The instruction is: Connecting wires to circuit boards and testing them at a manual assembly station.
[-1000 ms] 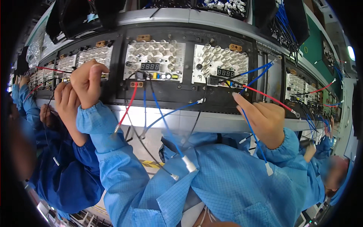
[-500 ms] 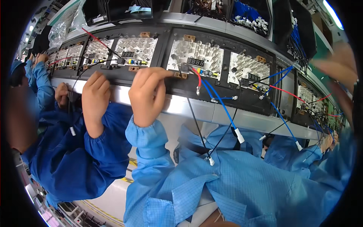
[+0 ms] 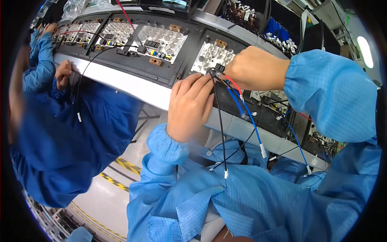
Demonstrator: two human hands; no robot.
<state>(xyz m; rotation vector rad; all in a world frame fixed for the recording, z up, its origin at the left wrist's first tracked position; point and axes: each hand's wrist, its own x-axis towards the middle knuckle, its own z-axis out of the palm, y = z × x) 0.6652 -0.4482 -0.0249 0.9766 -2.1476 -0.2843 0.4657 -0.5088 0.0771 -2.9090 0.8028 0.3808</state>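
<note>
A white circuit board [image 3: 201, 64] with clear upright parts and a small digit display sits in a black fixture in front of me. My left hand [image 3: 187, 107] lies at its near left edge, fingers stretched forward, fingertips by a black component with wires. Over the board's right part, my right hand [image 3: 254, 68] is closed, knuckles up; its fingertips and anything in them are hidden. From the board a black wire [image 3: 220, 125], a red wire [image 3: 233, 83] and a blue wire [image 3: 253, 121] come toward me. The black and blue ones hang over the bench edge with white ends.
Farther left in the line sits another circuit board [image 3: 167, 40]; one more board [image 3: 270, 97] lies right of my hands. Dark bins with blue wires [image 3: 278, 36] and brown wires [image 3: 242, 12] stand behind. At left, a co-worker in dark blue has a hand [image 3: 63, 72] at the bench edge.
My right hand has come down from the upper right onto the board. My left hand has opened from a pinch onto the board's edge. The co-worker's nearer hand has left the bench. The view has shifted.
</note>
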